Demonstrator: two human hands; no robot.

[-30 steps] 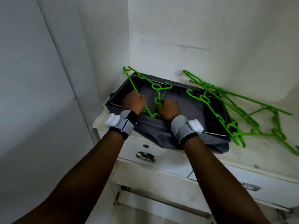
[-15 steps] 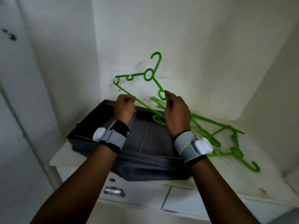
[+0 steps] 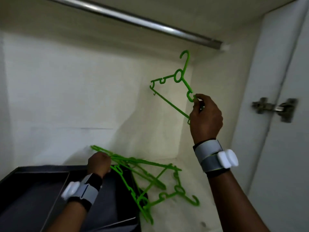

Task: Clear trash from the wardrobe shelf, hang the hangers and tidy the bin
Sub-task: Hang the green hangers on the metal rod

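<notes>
You're pinching one green hanger [image 3: 177,84] in your right hand [image 3: 206,118], hook above your fingers [image 3: 198,99] for the rail [image 3: 127,17] (left hand [image 3: 98,163] is closing on the pile [image 3: 150,178]).

No legible text, labels, brands or numbers anywhere in view: none on the bright green plastic hangers [image 3: 177,84], the dark grey fabric bin [image 3: 33,190] or the white wardrobe walls [image 3: 66,89].

Home wardrobe interior: metal rail [image 3: 133,18], green hangers [image 3: 150,181] (door hinge [image 3: 274,108] too).
</notes>
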